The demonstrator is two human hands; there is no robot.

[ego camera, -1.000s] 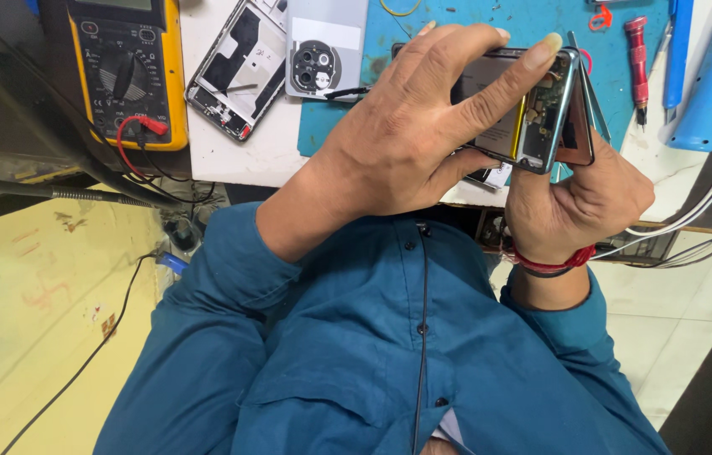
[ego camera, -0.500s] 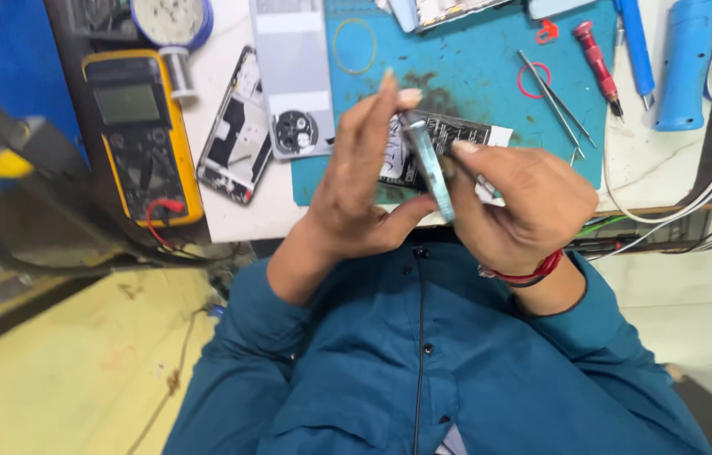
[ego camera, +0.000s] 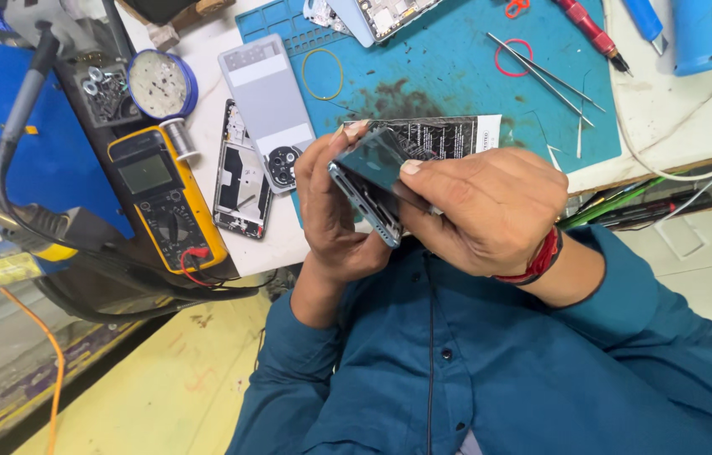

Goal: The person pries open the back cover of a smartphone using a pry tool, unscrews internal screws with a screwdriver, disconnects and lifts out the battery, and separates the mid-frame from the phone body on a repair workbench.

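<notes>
A dark smartphone (ego camera: 370, 179) with a silvery frame is held tilted above the table's front edge, between both hands. My left hand (ego camera: 330, 215) cups it from the left, fingers along its upper edge. My right hand (ego camera: 482, 206), with a red thread band at the wrist, grips it from the right, thumb pressed on the glass face. Both arms are in blue sleeves. A black printed sheet (ego camera: 444, 135) lies on the teal work mat (ego camera: 457, 76) just behind the phone.
A yellow multimeter (ego camera: 166, 198) with a red lead lies at the left, beside an opened phone frame (ego camera: 242, 181) and a grey back cover (ego camera: 267, 101). Tweezers (ego camera: 541, 76), a red screwdriver (ego camera: 592, 25), rubber bands and a blue tool (ego camera: 701, 34) lie farther back. Cables hang off the right edge.
The camera has tilted, shifting the bench upward in view. The phone has turned from edge-on to tilted with its face showing, and my right thumb now presses on the glass.
</notes>
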